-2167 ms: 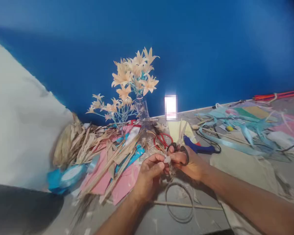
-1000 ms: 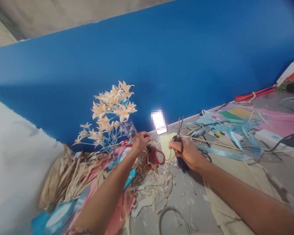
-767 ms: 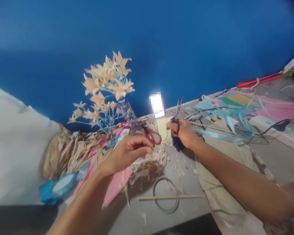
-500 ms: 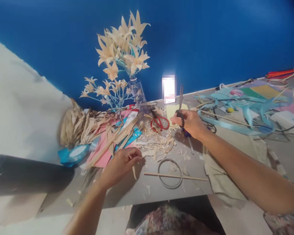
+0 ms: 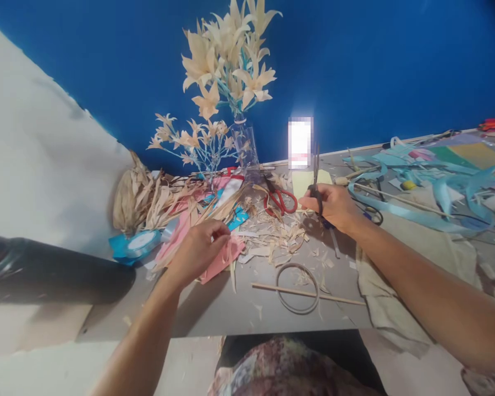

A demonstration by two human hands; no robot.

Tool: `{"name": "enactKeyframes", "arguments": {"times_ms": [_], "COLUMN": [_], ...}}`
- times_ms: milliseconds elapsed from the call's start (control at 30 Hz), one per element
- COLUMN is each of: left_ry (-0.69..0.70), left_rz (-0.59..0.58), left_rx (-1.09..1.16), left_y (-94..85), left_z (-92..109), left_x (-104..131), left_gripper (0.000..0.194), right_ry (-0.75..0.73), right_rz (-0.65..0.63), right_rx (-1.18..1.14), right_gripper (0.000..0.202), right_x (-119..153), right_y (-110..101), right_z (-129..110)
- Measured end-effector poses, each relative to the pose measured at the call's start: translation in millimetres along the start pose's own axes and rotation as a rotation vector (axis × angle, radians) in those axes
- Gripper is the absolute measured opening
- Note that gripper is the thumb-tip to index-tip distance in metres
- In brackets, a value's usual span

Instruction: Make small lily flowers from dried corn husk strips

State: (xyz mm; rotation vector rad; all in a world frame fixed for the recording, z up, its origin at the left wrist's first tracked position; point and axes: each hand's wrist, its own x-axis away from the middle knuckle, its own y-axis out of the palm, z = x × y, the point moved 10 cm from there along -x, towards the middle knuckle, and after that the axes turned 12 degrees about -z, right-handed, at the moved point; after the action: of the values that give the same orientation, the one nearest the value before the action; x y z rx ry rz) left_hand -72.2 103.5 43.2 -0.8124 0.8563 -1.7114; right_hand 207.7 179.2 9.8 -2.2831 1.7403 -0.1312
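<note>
Grey tabletop littered with husk scraps lies before you. Your left hand pinches a husk strip that hangs toward you over the pink paper. Farther off and to the right, your right hand grips black scissors, blades pointing away, together.

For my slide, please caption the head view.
Left hand pinches a dried strip; right hand holds scissors upright.

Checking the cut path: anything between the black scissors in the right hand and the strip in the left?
Yes. Loose husk scraps and red scissors lie on the table between the right hand with black scissors and the left hand pinching the strip.
</note>
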Motion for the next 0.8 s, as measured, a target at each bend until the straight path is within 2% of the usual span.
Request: {"name": "enactKeyframes", "arguments": {"times_ms": [33, 133, 233, 333, 400, 467, 533, 600, 633, 800], "left_ry": [0.041, 0.187, 0.205, 0.129, 0.048, -0.021, -0.057, -0.054, -0.042, 0.017], "left_rz": [-0.030, -0.172, -0.189, -0.128, -0.096, -0.119, -0.167, -0.195, -0.202, -0.232], "left_rx": [0.005, -0.081, -0.199, -0.121, 0.129, 0.482, 0.768, 0.902, 0.921, 0.936], "left_y": [6.3, 44.0, 69.6, 66.5, 56.9, 55.4, 61.3, 67.0, 69.6, 84.8], "left_z": [6.4, 32.6, 41.8, 35.0, 25.1, 18.7, 22.8, 34.4, 41.3, 63.5], "left_x": [0.7, 3.0, -0.1, -8.3, -13.4, -18.0, -22.9, -28.8, -32.0, -42.5], "left_gripper": [0.014, 0.014, 0.019, 0.022, 0.020, 0.019, 0.022, 0.025, 0.026, 0.028], "right_ry": [-0.002, -0.005, -0.015, -0.002, 0.027, 0.061, 0.092, 0.112, 0.118, 0.085], "right_rz": [-0.011, -0.042, -0.057, -0.066, -0.093, -0.172, -0.300, -0.404, -0.415, -0.222], "right_rx": [0.001, 0.020, 0.045, 0.019, -0.049, -0.166, -0.290, -0.375, -0.396, -0.321], "right_gripper": [0.030, 0.032, 0.032, 0.031, 0.030, 0.030, 0.031, 0.033, 0.032, 0.018], "right_x": [0.0, 0.4, 0.0, -0.2, 1.5, 5.7, 13.0, 21.4, 24.2, 24.4], "right_y": [1.5, 6.1, 8.2, 10.0, 15.8, 30.7, 53.5, 74.1, 79.5, 68.7], "right_z": [0.2, -1.0, -4.3, -5.9, -6.0, -6.8, -9.8, -14.1, -15.4, -16.1]}}
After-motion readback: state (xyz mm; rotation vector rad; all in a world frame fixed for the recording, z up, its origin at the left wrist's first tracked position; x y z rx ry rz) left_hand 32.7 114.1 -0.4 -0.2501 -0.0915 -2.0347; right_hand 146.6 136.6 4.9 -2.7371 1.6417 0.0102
